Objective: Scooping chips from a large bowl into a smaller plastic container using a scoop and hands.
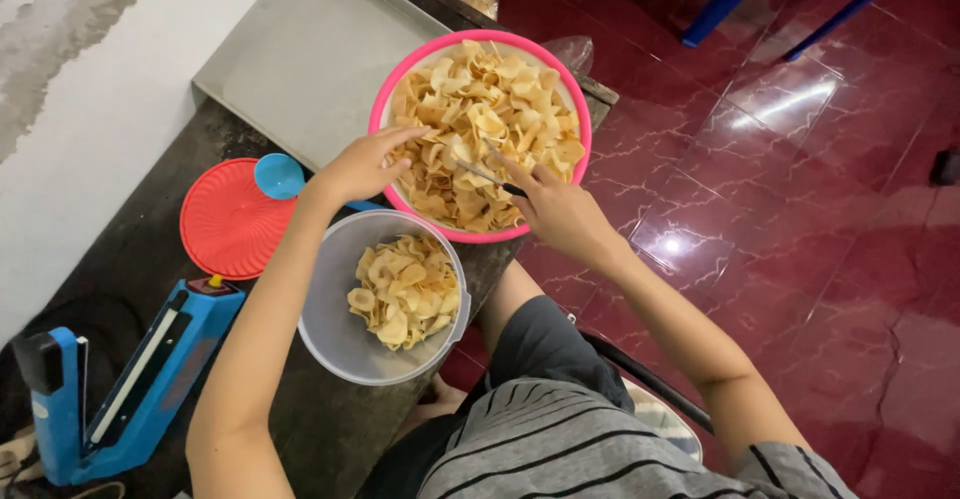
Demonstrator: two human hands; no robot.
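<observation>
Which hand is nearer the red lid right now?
Left. The left hand rests on the pink bowl's near rim, just right of the red lid; the right hand is farther right, over the chips.

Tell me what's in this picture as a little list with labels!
Left hand: rests on the rim of the round pink plastic bowl
Right hand: holds a thin metal utensil in the pale yellow chips
Nearby: clear plastic tub partly filled with chips
Also: red round lid, blue bag sealer
Surface: dark table
</observation>
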